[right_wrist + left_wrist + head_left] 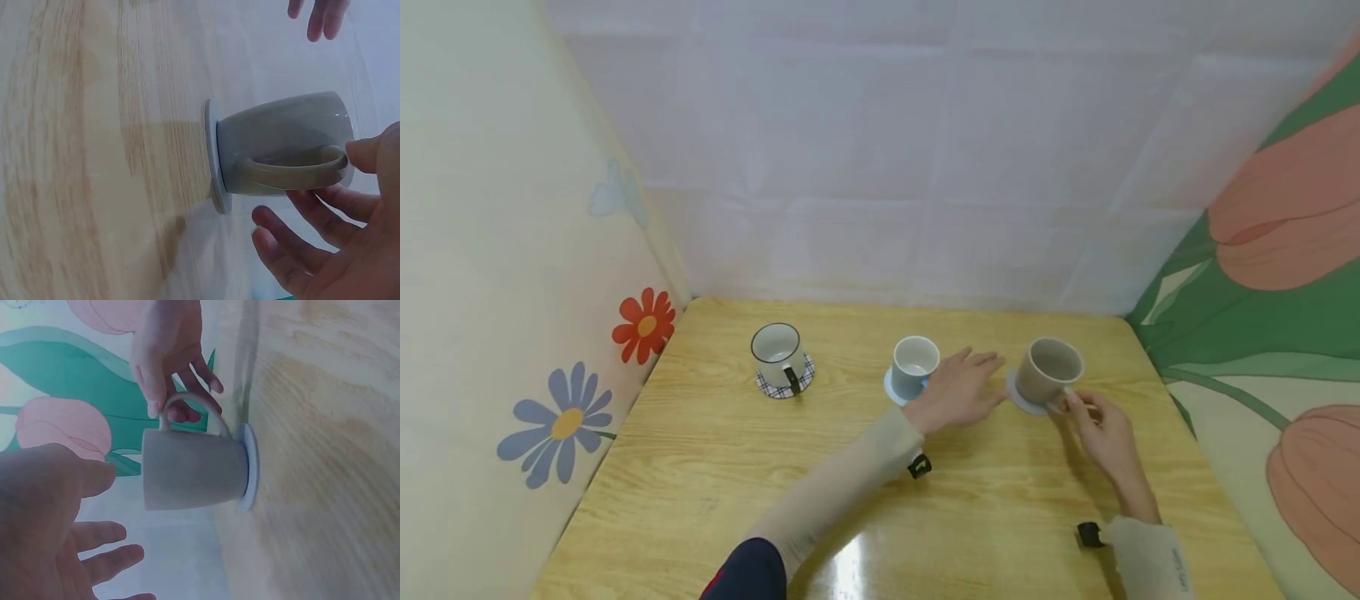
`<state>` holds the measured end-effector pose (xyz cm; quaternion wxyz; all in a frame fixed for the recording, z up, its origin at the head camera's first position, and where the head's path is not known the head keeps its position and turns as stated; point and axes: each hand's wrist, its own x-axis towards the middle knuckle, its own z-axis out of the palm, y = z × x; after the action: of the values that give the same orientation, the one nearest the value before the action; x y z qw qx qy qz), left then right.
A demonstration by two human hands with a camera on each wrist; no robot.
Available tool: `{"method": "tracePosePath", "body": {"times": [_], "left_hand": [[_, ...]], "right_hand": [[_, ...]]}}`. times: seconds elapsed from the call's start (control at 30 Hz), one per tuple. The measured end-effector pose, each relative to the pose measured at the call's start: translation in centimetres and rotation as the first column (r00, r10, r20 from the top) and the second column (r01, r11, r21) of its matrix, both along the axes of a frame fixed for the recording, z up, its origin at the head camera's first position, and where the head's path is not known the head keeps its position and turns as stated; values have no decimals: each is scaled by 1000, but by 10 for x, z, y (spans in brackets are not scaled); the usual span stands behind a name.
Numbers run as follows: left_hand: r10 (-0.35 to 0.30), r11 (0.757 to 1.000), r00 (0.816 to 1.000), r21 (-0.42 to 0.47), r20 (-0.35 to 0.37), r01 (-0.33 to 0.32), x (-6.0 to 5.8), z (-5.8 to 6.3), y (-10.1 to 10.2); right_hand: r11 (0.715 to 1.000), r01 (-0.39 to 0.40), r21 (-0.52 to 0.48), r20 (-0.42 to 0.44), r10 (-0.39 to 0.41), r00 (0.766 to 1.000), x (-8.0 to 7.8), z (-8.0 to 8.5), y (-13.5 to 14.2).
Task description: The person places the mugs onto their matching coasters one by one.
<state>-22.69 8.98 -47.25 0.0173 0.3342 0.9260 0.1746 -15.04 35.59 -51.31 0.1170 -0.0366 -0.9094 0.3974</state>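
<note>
A grey-beige mug [1051,372] stands upright on a round pale coaster [1024,402] at the right of the table. My right hand [1101,429] holds its handle [294,175], the thumb at the top and the fingertips behind the loop. To the mug's left, my left hand [961,387] reaches out with spread fingers, holding nothing. In the left wrist view, the fingers of that hand [103,550] are apart from the mug. Partly covered by the left hand, a small white cup [915,358] stands on a light blue coaster [892,389].
Farther left, a white mug with a dark rim and black handle [777,357] sits on a checked coaster [806,377]. The wooden table [715,483] meets a pale cloth backdrop [850,167] behind, with flower-printed cloths on both sides.
</note>
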Motion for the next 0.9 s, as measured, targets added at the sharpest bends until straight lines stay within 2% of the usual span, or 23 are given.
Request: {"method": "tracePosePath", "body": {"times": [0.1, 0.2, 0.37, 0.47, 0.63, 0.77, 0.9], "left_hand": [[4, 1000, 1000, 1, -31, -4, 3, 5, -8], [-4, 1000, 997, -3, -80, 4, 5, 10, -16], [-12, 999, 994, 28, -108, 15, 7, 16, -37], [-1, 999, 991, 36, -132, 5, 6, 20, -54], [55, 997, 984, 60, -170, -45, 3, 25, -81], [79, 990, 983, 125, -166, -59, -2, 29, -96], [124, 984, 977, 146, -173, -99, -6, 26, -106]], "right_hand": [[1000, -5, -8, -14, 5, 1000, 1, 2, 0], [1000, -7, -5, -63, 7, 998, 3, 4, 0], [996, -34, 78, -130, 44, 991, 3, 13, -1], [986, -60, 156, -118, 79, 990, 1, 21, -2], [962, -106, 250, -103, 135, 985, -4, 33, -3], [937, -138, 322, -87, 174, 981, -9, 45, -3], [915, -168, 368, -47, 199, 979, -14, 54, -6]]}}
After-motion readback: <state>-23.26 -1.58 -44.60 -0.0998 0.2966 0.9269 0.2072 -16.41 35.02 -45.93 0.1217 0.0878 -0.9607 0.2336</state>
